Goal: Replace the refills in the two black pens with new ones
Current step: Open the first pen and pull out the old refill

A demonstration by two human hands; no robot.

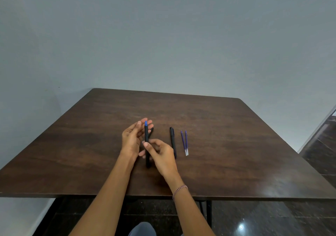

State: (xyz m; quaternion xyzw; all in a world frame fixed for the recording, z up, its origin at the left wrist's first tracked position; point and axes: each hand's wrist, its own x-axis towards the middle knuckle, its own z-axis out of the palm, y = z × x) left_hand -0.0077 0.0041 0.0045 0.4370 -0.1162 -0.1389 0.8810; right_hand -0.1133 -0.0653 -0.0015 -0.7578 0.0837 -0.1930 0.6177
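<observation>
This slim black plastic pen with the blue tip [146, 135] could slip and roll across the dark wooden table [236, 145], I judge, since only my right hand [160, 154] pinches its middle, fingers narrow around it. My left hand [131, 137] hangs open beside its upper end, fingers [149, 122] straight. The second black pen [173, 141] and two thin purple refills [183, 142] lie just to the right.

A dark brown wooden table [218, 126] with rounded far corners lay under the left hand [131, 137] and right hand [161, 154], stretching well beyond them on every side. A plain grey-blue wall [163, 36] rose far behind the hands. A thin beaded bracelet [180, 190] circled the wrist just behind the right hand. Nearer than both hands, below the table edge, showed glossy dark floor tiles [254, 221], black table legs [209, 212] and grey clothing [143, 229].
</observation>
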